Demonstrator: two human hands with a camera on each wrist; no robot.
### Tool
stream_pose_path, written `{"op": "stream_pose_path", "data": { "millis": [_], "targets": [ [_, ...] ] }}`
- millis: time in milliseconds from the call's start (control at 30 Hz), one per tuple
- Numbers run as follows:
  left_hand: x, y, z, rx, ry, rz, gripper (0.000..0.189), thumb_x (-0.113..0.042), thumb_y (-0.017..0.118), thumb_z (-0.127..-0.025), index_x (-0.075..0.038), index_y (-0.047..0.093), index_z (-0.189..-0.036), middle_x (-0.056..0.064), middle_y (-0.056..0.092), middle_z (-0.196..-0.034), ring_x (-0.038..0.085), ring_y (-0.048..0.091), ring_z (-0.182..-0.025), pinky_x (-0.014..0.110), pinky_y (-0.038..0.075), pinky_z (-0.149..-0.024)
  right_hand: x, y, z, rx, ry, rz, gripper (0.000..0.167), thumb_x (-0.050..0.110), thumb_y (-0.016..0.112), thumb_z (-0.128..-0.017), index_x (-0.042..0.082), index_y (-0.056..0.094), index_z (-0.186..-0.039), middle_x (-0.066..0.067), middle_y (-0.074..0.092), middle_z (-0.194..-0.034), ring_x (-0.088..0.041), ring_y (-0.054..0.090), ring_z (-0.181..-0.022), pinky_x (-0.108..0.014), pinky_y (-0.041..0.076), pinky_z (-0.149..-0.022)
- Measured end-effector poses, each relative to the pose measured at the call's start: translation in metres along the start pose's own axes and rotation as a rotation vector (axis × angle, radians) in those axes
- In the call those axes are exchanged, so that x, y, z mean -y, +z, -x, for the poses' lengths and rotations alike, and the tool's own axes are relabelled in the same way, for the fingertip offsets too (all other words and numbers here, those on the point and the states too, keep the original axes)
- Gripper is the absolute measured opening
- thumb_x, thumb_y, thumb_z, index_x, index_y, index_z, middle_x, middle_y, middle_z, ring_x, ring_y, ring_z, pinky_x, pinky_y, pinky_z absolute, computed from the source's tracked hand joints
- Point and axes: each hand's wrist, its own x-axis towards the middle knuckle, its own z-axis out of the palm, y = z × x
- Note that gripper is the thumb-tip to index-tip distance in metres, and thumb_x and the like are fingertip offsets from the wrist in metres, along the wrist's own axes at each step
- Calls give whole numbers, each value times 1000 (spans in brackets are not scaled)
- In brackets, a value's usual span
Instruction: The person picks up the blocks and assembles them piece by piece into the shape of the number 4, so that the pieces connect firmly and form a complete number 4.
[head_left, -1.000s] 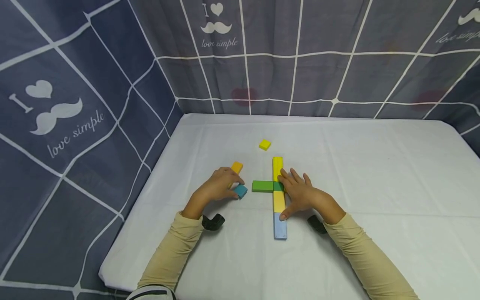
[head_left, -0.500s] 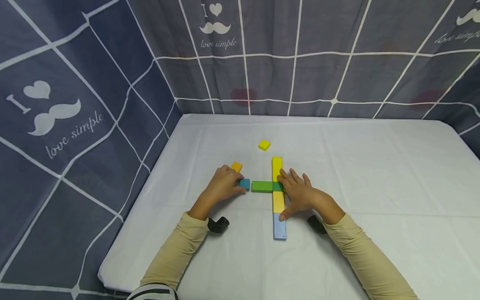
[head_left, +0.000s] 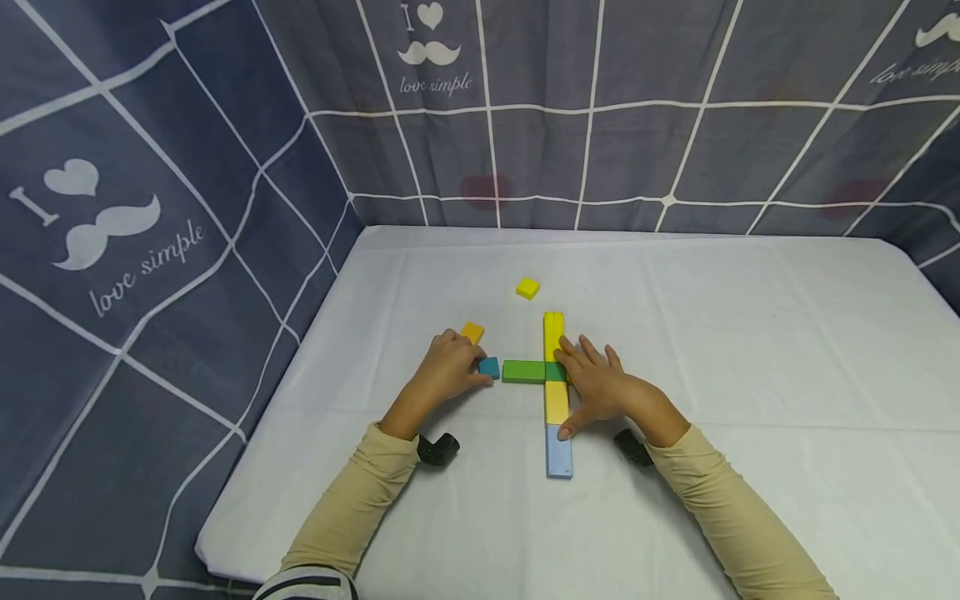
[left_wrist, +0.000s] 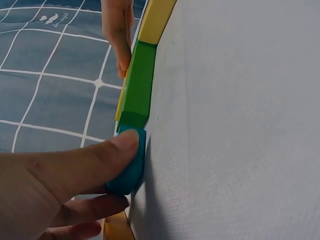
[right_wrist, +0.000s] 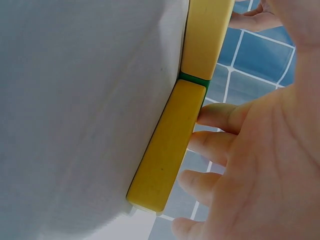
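My left hand pinches a small teal block between thumb and fingers. In the left wrist view, the teal block sits at the end of a long green block, nearly in line with it. This green block meets a column of blocks from the left. The column has a bright yellow block, a small darker green one, a pale yellow one and a light blue one. My right hand rests spread along the column, thumb at the light blue block.
An orange block lies just beyond my left hand, partly hidden by it. Farther back is a small yellow block. A white cloth covers the table, and a grey checked curtain hangs behind it.
My left hand has moved right with the teal block, away from the orange block, and turned it into line with the long green block. The right hand stays in place.
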Motion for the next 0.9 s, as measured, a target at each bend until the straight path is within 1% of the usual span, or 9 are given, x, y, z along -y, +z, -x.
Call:
{"op": "stream_pose_path", "data": {
  "millis": [167,267,600,900],
  "targets": [
    [1,1,0,-6,25,23,42,-30,74,-74,-11,66,-110,5,65,-99,25,50,-99,37,38,-85,0,0,0,4,2,3,126,64,75,-53,1,16,-144,-18,2,-153,-41,-2,-139,-64,1,-105],
    [1,0,1,-8,40,34,44,-26,74,-75,-10,64,-114,6,65,-103,25,50,-99,37,39,-85,0,0,0,4,3,4,126,64,75,-53,1,16,-144,-18,2,-153,-41,-3,-139,-64,1,-105],
    [1,0,-1,36,30,36,43,-22,70,-80,-9,61,-120,8,62,-108,25,47,-99,38,37,-86,0,0,0,2,0,-4,125,63,75,-53,0,17,-144,-18,2,-153,-40,-3,-139,-63,1,-106],
    [0,0,0,28,46,1,41,-22,68,-81,-10,61,-120,8,63,-108,25,47,-101,38,35,-84,2,-1,0,6,-3,-5,124,63,75,-54,0,17,-144,-18,2,-153,-41,-3,-139,-63,1,-106]
  ]
}}
